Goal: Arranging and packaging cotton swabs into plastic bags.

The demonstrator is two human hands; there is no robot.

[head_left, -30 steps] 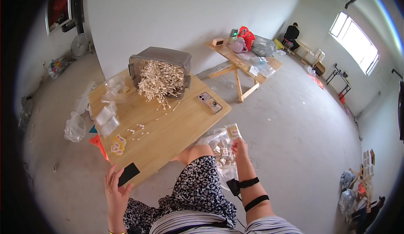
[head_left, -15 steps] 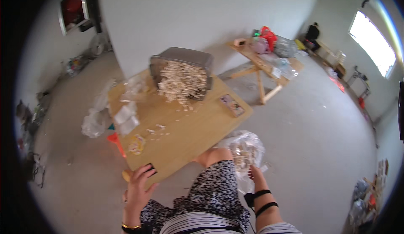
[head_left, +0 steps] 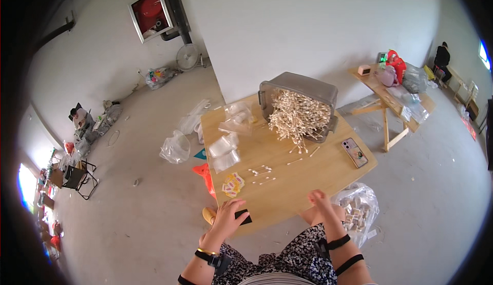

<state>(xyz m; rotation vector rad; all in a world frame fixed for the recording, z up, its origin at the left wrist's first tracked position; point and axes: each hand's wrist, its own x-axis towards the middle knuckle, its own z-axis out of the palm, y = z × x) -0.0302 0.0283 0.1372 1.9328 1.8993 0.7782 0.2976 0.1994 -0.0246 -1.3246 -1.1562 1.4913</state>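
Left hand (head_left: 226,221), fingers parted, partly covering black pad (head_left: 246,218) on counter (head_left: 287,195); yellow packets (head_left: 233,184), swabs (head_left: 261,171) beyond. Right hand (head_left: 321,202) curled, grip indeterminable, near clear bag (head_left: 372,203).

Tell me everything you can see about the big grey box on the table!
The box is a grey tub with rounded corners, and it looks like plastic. A handle or clip sticks out on each side. It is tipped over on its side near the far edge of the wooden table, with its open mouth facing this way. Lots of cotton swabs are heaped inside, and some spill over the lower rim onto the tabletop. Its back is hidden.
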